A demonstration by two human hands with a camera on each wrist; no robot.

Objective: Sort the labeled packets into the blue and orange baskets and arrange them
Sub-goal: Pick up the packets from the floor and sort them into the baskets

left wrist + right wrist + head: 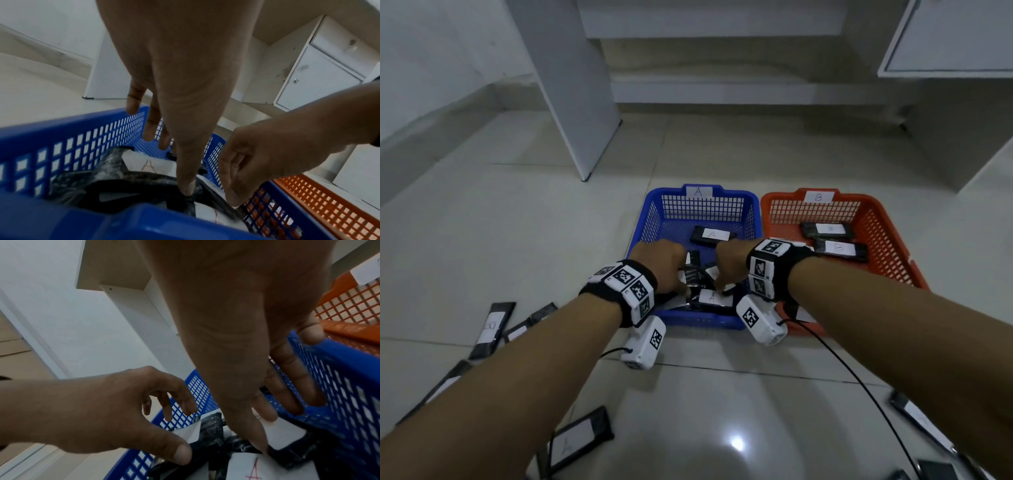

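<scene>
In the near half of the blue basket [753,212] on the floor, both hands work a heap of black packets [697,274]. The left hand [662,262] presses its thumb on glossy wrap, fingers loose; the right hand [729,260] touches a label with straight fingers. Neither grips. Packets look light, flat, slippery; take them by the long edges

pale tiled floor [551,240] with blue basket [703,205], orange basket [873,219] (touching), scattered loose packets [494,329]
</scene>
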